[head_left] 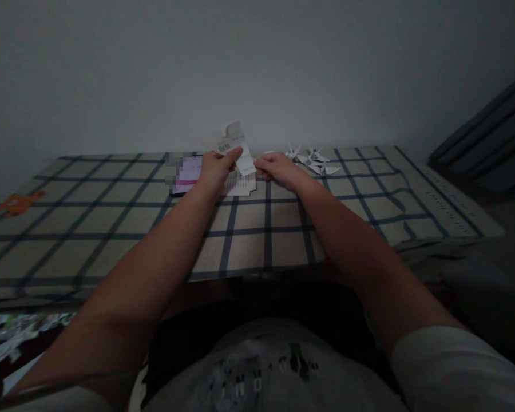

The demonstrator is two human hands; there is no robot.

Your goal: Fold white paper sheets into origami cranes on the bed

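Observation:
A creased strip of printed paper [245, 162] is tilted up over the table, pinched between the thumb and fingers of my left hand [217, 167]. My right hand [277, 167] is closed in a pinch at the lower right corner of that paper; its fingertips are partly hidden. Under my left hand lies a small stack of printed sheets [244, 186]. Just left of it is a flat purple object [187, 171] with a pink band, partly blurred out. Several folded white paper cranes [320, 163] sit to the right of my right hand.
A checked tablecloth [244, 243] covers the table, which stands against a pale wall [257, 68]. An orange object [20, 203] lies at the far left. Below the table's left edge are many white paper pieces [12, 337]. A dark curtain [489, 120] hangs at the right.

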